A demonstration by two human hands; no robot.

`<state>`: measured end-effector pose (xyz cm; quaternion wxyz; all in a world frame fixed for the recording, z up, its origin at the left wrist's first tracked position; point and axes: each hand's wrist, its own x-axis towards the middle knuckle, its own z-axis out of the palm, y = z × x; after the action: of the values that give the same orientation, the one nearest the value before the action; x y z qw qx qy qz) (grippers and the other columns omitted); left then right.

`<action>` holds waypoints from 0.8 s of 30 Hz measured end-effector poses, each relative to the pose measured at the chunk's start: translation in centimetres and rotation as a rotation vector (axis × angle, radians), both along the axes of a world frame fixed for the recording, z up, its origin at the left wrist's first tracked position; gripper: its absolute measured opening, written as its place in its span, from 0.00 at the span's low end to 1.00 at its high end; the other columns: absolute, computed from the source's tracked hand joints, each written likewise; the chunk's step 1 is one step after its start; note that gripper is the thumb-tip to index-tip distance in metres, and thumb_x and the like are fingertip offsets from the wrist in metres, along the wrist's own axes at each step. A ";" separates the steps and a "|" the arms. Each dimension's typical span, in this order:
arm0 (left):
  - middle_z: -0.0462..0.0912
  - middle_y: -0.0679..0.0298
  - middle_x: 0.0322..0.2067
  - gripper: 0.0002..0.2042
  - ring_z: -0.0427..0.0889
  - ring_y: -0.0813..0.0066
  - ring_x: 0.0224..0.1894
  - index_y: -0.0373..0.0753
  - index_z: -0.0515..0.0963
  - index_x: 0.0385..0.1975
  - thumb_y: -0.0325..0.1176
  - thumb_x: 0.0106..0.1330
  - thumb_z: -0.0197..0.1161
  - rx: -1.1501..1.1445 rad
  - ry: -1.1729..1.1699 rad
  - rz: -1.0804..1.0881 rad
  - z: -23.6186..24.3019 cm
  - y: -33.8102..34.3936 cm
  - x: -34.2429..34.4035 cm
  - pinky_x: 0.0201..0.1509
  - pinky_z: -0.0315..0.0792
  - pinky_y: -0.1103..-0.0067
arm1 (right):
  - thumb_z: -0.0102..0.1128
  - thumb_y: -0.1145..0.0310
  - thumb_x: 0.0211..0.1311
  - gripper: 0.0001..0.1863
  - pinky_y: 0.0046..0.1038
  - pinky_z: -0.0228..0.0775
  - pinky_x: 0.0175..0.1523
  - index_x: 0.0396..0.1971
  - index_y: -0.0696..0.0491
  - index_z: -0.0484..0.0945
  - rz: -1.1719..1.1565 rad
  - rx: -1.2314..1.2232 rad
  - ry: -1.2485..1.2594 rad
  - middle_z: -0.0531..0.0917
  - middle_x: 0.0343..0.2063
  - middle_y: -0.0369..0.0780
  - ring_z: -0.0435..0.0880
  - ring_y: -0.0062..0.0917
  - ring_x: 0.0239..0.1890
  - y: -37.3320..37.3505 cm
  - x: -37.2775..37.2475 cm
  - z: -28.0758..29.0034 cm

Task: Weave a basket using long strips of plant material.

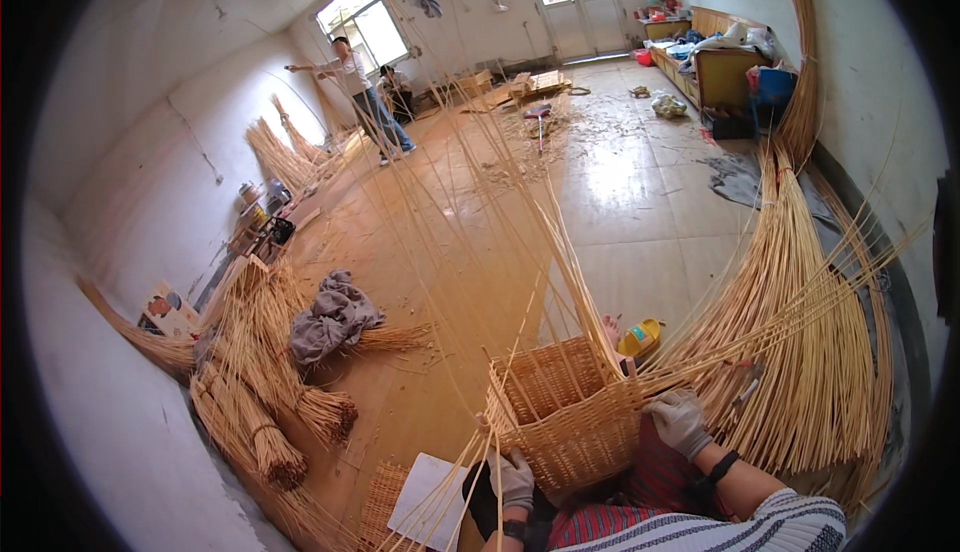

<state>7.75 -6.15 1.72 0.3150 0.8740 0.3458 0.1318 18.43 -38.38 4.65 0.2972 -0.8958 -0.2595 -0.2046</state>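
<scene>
A square wicker basket [565,437] rests at my lap, with long loose rods [555,242] rising from its rim and splaying sideways. My left hand [512,480], in a pale grey glove, grips the basket's lower left corner, fingers partly hidden among hanging strands. At the upper right corner my right hand [676,420], also gloved, has its fingers closed on the weave where rods stick out to the right; the exact strand under them is unclear. A white sheet [422,497] and another woven piece [383,492] lie beside my left hand.
Reed bundles [800,372] fan along the right wall; more bundles [260,432] and grey cloth [330,317] lie left. A yellow object [640,338] sits by a foot beyond the basket. Across the littered floor [610,242] are a standing person [365,102], another seated person [395,92] and a sofa [680,67].
</scene>
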 end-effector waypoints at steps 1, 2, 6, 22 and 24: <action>0.72 0.30 0.60 0.33 0.75 0.34 0.60 0.24 0.62 0.68 0.47 0.75 0.55 0.034 -0.034 -0.006 -0.8 0.2 -0.1 0.62 0.73 0.60 | 0.64 0.69 0.51 0.07 0.40 0.71 0.46 0.29 0.41 0.87 -0.003 -0.005 -0.004 0.85 0.29 0.35 0.83 0.35 0.37 0.0 0.0 0.0; 0.72 0.31 0.61 0.33 0.74 0.35 0.61 0.24 0.62 0.68 0.47 0.75 0.55 0.068 -0.068 -0.012 -1.6 0.5 -0.2 0.63 0.72 0.61 | 0.64 0.69 0.51 0.07 0.40 0.71 0.46 0.29 0.41 0.87 -0.006 -0.010 -0.009 0.85 0.29 0.35 0.83 0.35 0.37 0.1 0.0 -0.1; 0.72 0.31 0.61 0.34 0.75 0.35 0.60 0.26 0.58 0.70 0.46 0.74 0.55 0.136 -0.062 -0.019 -3.3 1.0 0.0 0.63 0.72 0.61 | 0.65 0.69 0.51 0.08 0.40 0.71 0.45 0.29 0.40 0.87 -0.006 -0.025 -0.006 0.84 0.28 0.35 0.82 0.35 0.36 0.1 0.0 0.2; 0.79 0.31 0.50 0.33 0.82 0.32 0.45 0.31 0.56 0.71 0.43 0.73 0.57 0.225 -0.143 -0.026 -2.8 0.7 -0.1 0.46 0.77 0.54 | 0.64 0.70 0.52 0.07 0.40 0.71 0.45 0.29 0.41 0.87 0.007 -0.012 0.002 0.85 0.29 0.35 0.82 0.36 0.37 0.0 0.1 -0.2; 0.79 0.30 0.50 0.33 0.82 0.32 0.45 0.30 0.57 0.71 0.43 0.73 0.57 0.263 -0.163 -0.033 -3.4 0.9 -0.1 0.46 0.77 0.55 | 0.64 0.70 0.52 0.07 0.40 0.71 0.45 0.29 0.41 0.87 0.012 -0.004 0.004 0.86 0.30 0.35 0.83 0.36 0.36 0.0 0.2 -0.3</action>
<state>7.65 -5.27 -1.72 0.2270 0.8997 0.2845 0.2411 18.59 -38.38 4.38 0.2970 -0.8953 -0.2647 -0.2005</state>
